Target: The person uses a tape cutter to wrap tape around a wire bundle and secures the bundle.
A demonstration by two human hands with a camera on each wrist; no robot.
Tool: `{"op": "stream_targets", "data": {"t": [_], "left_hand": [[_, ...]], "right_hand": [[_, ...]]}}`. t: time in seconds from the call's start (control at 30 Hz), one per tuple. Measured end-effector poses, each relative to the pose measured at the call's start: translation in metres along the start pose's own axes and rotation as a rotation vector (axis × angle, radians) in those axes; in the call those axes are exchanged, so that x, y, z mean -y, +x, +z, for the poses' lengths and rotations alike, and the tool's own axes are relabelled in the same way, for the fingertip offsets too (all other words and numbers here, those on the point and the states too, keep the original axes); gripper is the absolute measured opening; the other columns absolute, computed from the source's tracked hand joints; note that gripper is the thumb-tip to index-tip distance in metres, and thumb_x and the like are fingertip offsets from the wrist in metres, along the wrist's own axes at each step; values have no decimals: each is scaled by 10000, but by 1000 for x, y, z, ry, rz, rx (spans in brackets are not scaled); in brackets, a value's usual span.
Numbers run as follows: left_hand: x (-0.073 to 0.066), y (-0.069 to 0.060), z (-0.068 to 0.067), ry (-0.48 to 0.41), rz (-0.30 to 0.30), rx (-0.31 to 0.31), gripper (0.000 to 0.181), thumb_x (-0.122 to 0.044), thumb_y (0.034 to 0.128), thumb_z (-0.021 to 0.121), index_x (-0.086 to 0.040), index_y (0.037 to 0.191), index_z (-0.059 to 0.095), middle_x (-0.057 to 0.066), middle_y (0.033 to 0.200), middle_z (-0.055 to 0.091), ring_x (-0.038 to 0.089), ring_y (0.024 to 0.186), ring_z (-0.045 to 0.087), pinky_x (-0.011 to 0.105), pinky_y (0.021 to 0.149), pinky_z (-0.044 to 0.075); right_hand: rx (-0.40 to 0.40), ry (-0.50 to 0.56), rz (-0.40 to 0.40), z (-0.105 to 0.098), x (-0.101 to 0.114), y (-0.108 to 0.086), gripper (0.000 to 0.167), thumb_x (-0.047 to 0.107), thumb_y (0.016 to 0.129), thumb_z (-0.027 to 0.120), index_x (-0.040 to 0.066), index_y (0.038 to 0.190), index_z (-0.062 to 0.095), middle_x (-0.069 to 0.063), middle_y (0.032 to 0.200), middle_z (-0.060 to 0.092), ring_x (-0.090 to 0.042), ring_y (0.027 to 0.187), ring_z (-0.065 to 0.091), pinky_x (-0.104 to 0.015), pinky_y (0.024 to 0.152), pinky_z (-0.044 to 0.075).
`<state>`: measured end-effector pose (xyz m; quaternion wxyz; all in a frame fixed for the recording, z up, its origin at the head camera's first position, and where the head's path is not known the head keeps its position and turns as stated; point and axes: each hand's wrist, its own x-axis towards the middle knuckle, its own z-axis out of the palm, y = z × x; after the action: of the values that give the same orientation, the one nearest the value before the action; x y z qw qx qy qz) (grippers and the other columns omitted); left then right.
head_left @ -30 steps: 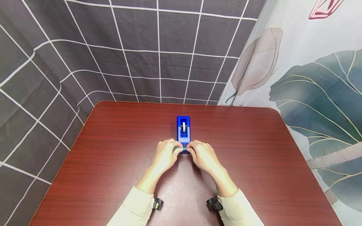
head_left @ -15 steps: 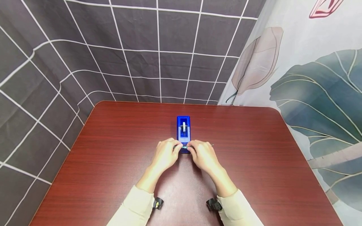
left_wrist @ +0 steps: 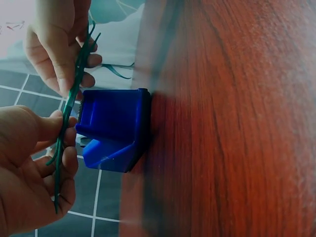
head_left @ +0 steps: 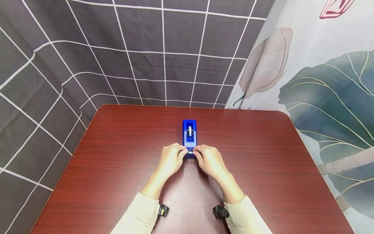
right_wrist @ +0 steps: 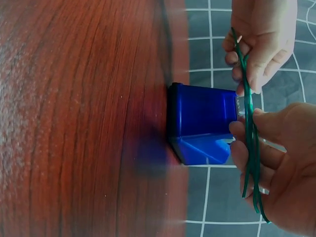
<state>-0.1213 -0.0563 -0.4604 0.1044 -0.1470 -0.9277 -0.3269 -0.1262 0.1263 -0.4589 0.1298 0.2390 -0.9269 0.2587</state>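
A blue tape dispenser with a small roll of tape stands on the table. Just above its serrated near end, a bundle of thin green strips stretches between both hands. My left hand pinches one part of the bundle between thumb and fingers. My right hand pinches it a short way to the right. In the left wrist view, the bundle's middle looks glossy between the two thumbs, close to the cutter. Loose strip ends fan out beyond both hands.
The dark red wooden table extends around the dispenser on all sides. Behind it hangs a dark grey cloth with a white grid. A white leaf-patterned curtain hangs at the right.
Both hands keep pinching the green strips and have shifted only slightly, the left a little away from the body. The strip ends beside the right hand no longer show in the head view.
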Motion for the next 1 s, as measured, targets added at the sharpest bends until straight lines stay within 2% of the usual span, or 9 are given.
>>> {"op": "stream_targets", "data": {"t": [0.27, 0.57, 0.8, 1.0], "left_hand": [[1, 0, 1, -16, 10, -17, 94, -158, 930, 716, -89, 916, 778, 15, 838, 708, 223, 847, 704, 468, 824, 501], [1, 0, 2, -36, 7, -22, 69, -145, 920, 730, -98, 888, 768, 5, 823, 697, 223, 827, 700, 433, 806, 509], [3, 0, 3, -67, -10, -33, 59, -143, 905, 752, -90, 898, 776, 5, 819, 699, 209, 764, 676, 414, 762, 504], [3, -1, 5, -76, -24, -43, 67, -158, 900, 763, -95, 895, 786, -3, 819, 713, 179, 738, 673, 394, 724, 515]], "right_hand": [[-26, -10, -15, 1, 0, 0, 43, 56, 903, 724, 34, 885, 757, -61, 808, 698, -259, 737, 704, -440, 696, 560], [-58, -14, -21, 3, -2, 0, 50, 79, 905, 727, 55, 875, 760, -47, 831, 717, -239, 779, 722, -433, 724, 556], [-36, 5, 42, 4, -1, 0, 55, 136, 900, 754, 83, 884, 749, -27, 852, 718, -230, 782, 703, -484, 785, 514], [-11, 27, 146, 6, 1, 1, 140, 198, 884, 777, 92, 810, 724, -2, 717, 653, -182, 630, 586, -408, 665, 497]]}}
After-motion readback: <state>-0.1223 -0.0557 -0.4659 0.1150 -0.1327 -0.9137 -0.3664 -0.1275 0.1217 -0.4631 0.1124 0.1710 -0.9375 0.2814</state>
